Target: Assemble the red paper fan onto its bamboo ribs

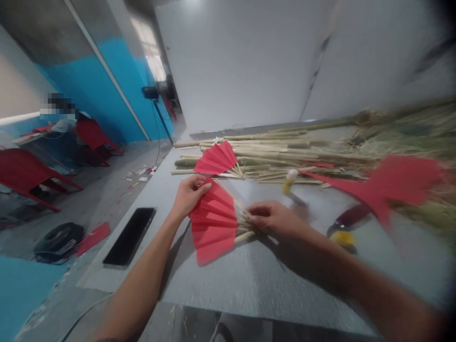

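Observation:
A pleated red paper fan (213, 225) with pale wooden ribs is spread above the grey table (221, 289). My left hand (190, 192) pinches the fan's upper left corner between thumb and fingers. At the right, my right hand (272, 218) is closed on the narrow end where the ribs meet. Just behind lies a second red fan (217, 159), resting on pale sticks. A glue stick (289, 181) with a yellow lower part stands beyond my right hand.
Bamboo sticks (278, 142) lie along the back. Red paper scraps (399, 185), a dark-handled tool (352, 216) and a yellow cap (344, 238) are at right. A black phone (130, 236) lies left. A person (64, 114) sits far left near red chairs (94, 135).

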Available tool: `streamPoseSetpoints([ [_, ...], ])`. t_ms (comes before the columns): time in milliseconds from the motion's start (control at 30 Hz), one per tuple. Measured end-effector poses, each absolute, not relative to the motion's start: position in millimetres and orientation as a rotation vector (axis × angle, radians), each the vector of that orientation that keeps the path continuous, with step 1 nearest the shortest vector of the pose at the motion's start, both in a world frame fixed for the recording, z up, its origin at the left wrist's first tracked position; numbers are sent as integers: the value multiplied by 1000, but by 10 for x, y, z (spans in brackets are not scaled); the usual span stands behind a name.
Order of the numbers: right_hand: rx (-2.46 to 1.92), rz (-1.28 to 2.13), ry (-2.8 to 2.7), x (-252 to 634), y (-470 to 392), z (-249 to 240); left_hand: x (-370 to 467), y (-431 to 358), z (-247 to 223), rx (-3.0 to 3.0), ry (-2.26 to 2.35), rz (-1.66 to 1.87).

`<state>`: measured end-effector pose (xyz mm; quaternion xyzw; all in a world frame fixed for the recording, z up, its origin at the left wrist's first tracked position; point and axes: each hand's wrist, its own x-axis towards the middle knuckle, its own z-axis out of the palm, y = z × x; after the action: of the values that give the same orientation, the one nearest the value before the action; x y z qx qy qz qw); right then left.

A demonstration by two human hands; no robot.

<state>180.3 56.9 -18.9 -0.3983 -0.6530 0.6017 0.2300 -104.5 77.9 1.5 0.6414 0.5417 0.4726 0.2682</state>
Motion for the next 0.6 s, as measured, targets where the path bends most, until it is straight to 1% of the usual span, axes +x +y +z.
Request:
streamPoseSetpoints([
  [167,-1071,1603,-1886,1807,541,-153,-1031,765,26,1735,1476,1360],
  [333,-1049,1606,-1921,1810,519,-90,-1021,770,38,1712,1467,1367],
  [467,-1048,1564,-1959,1809,507,-40,-994,742,49,1719,1426,1338],
  [600,-1050,1570,-1955,1808,498,-18,-969,716,52,1847,1421,1243],
])
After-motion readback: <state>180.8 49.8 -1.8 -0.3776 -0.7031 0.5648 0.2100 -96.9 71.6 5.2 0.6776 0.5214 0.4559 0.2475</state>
